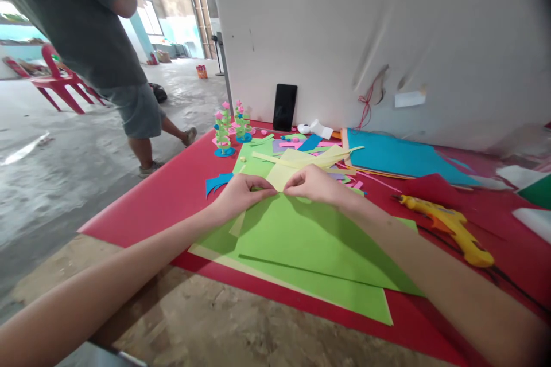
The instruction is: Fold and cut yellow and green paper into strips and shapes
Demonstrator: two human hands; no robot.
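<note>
My left hand [241, 195] and my right hand [313, 184] meet over the table, thumb and fingers pinched at the far edge of a light green paper sheet [310, 246]. The fingertips nearly touch each other there. That sheet lies at a slant over another green sheet [365, 303], with a pale yellow edge showing beneath. Just beyond my fingers are pale yellow paper [282, 175] and a long yellow strip [267, 156]. Blue paper pieces [218, 182] rest left of my left hand.
A yellow glue gun [447, 226] with a cord lies right of my right forearm. Small green-and-pink paper trees [222, 140], a black phone [284, 108] and blue sheets [396, 155] stand or lie farther back. A person [94, 28] stands left of the red-covered table [142, 200].
</note>
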